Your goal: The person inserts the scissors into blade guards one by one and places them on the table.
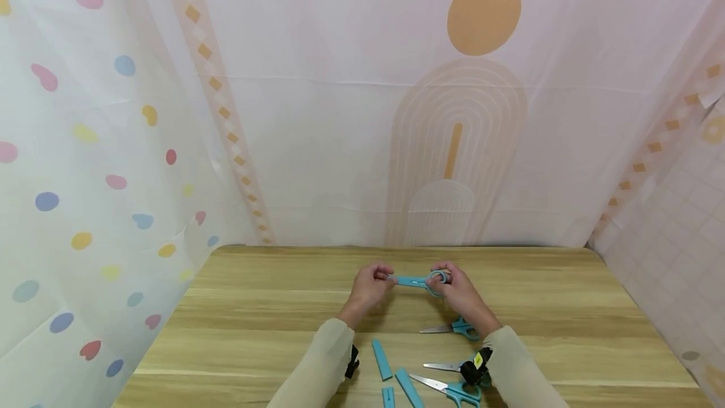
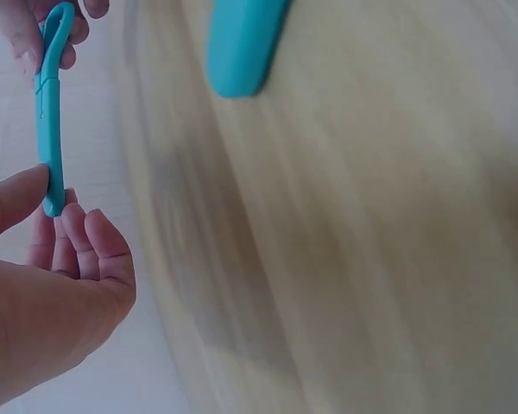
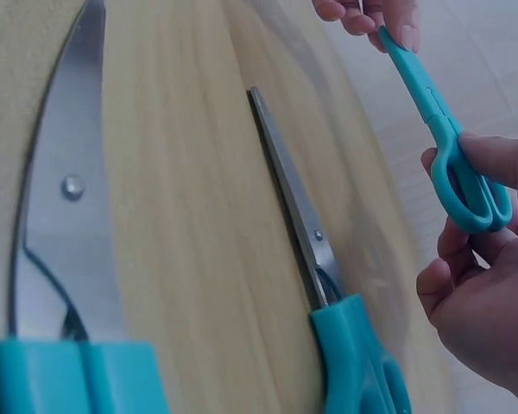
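Bare-bladed scissors (image 3: 73, 224) lie nearer than the sheathed pair (image 1: 416, 281) — left hand (image 1: 370, 285) pinching its tip (image 2: 53, 204), right hand (image 1: 460, 293) gripping its handles (image 3: 445, 131), apparently keeping it straight.

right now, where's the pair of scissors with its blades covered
In the head view, the covered scissors are slightly right of centre, held above the table between the left hand and right hand, beyond an uncovered pair.

Held scissors (image 3: 446, 136), blades invisible inside sheath (image 3: 412, 76)

table (image 1: 255, 307): covers (image 1: 382, 361) left, three scissors (image 1: 455, 390) right | sheathed scissors (image 1: 410, 281): beyond, between hands (image 1: 367, 288)
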Demonstrator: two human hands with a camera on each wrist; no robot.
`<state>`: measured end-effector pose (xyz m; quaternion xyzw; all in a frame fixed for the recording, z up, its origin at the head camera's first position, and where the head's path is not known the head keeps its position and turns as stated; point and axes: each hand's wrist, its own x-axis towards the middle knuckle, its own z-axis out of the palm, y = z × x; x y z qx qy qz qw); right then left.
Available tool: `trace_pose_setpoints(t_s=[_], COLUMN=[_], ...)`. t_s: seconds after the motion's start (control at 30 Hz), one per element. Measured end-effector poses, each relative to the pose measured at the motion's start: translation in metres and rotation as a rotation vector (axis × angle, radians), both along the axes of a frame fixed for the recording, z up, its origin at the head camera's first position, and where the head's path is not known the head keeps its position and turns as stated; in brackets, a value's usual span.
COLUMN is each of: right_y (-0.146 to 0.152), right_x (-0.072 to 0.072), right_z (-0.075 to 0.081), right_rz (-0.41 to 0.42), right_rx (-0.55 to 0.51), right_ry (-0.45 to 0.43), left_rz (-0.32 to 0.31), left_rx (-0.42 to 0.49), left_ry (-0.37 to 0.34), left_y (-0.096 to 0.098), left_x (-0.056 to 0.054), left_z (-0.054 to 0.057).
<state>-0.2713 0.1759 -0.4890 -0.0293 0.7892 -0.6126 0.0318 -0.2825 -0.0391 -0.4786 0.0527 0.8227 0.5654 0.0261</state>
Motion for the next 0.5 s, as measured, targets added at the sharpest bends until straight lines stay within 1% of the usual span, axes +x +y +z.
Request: trace_pose_setpoints(t_s=[0.17, 0.27, 0.5], right_y=[-0.002, -0.003, -0.006], right_x=[-0.003, -0.004, -0.006], right_z=[-0.006, -0.009, -0.014], right_rz=[0.000, -0.003, -0.027], right_rx=[0.007, 0.012, 0.050], right_ry=[0.000, 0.000, -0.001], left_rz=[0.023, 0.038, 0.048], left_rx=[-0.026, -0.026, -0.033], left_ry=[-0.014, -0.028, -0.061], left_y=[0.000, 0.000, -0.003], left_x=[-0.001, -0.003, -0.004], left_z=[-0.004, -0.008, -0.013])
